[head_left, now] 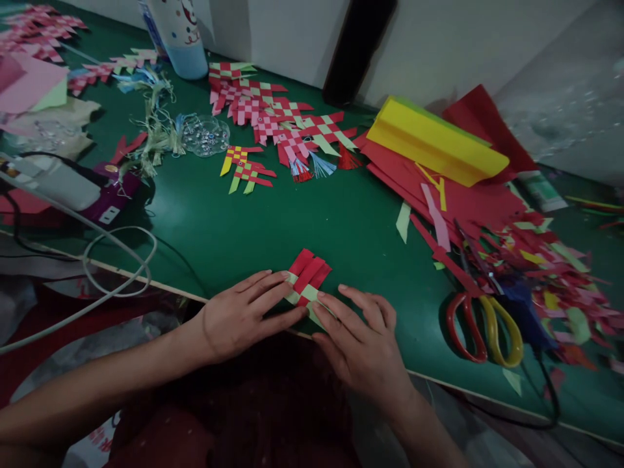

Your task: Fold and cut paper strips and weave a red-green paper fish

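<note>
A small woven piece of red and pale green paper strips lies at the near edge of the green table, with its red ends pointing away from me. At its left side, my left hand holds the paper between fingertips and thumb. From the right, my right hand pinches the lower right corner, where a pale green strip shows. Its other fingers are bent above the table. The fingers partly hide the lower part of the weave.
Finished woven paper fish lie at the back, some with tassels. To the right are scissors, folded yellow paper, red sheets and paper scraps. A bottle, bead dish, purple power strip and white cable are leftward.
</note>
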`<state>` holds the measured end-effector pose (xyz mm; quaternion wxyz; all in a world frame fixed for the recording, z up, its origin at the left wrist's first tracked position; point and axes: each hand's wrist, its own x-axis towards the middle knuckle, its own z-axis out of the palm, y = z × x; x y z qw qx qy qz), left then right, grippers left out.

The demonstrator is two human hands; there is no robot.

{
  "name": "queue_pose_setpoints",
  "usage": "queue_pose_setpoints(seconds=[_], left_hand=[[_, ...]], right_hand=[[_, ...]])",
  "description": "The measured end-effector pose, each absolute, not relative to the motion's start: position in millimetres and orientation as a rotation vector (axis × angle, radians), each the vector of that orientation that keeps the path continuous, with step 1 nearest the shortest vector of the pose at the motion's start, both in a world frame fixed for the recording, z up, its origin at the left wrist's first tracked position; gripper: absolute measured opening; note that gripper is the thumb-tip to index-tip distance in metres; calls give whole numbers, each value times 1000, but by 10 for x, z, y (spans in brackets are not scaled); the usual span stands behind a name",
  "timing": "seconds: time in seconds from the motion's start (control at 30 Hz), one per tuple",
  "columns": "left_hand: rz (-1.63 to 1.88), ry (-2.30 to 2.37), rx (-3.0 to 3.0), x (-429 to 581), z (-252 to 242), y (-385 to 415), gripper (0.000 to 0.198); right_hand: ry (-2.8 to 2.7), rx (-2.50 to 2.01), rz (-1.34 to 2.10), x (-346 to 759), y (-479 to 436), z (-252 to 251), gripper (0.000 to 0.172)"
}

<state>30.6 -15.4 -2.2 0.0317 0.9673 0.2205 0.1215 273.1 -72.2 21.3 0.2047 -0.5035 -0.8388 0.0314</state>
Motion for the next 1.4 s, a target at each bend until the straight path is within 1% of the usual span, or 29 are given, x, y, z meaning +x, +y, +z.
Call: queue_pose_setpoints(seconds=[0.1, 0.27, 0.37, 0.53, 0.73, 0.87, 0.97, 1.1, 1.23, 1.4], left_hand=[[370, 690, 2982, 311, -38, -163, 55], [396, 702, 2960, 308, -12, -149, 60], [472, 691, 2937, 304, 13, -136, 55], [520, 697, 2918, 319, 26, -141, 49], [555, 726, 2916, 336, 11, -150, 43], [541, 730, 2927, 331, 3, -146, 44], [502, 718, 2932, 320, 6, -141, 49], [460, 694, 2949, 309, 6, -136, 56], [407, 685, 2990, 312, 1, -137, 54], [387, 679, 3000, 318, 12, -134, 47]], right_hand=[[-2355, -1404, 70, 2748, -711, 166, 26], [-2331, -1419, 96, 2771, -726, 174, 26], [-2304, -1428, 85, 2765, -765, 209, 25], [-2324, -1392, 52, 2773, -826, 205, 16], [-2316, -1378, 53, 2803, -836, 157, 18], [-2315, -1381, 63, 2811, -828, 151, 17], [-2314, -1384, 74, 2822, -825, 145, 17], [-2312, -1396, 88, 2840, -835, 134, 18], [-2299, -1392, 93, 2840, -838, 165, 18], [-2323, -1356, 100, 2787, -783, 223, 31]])
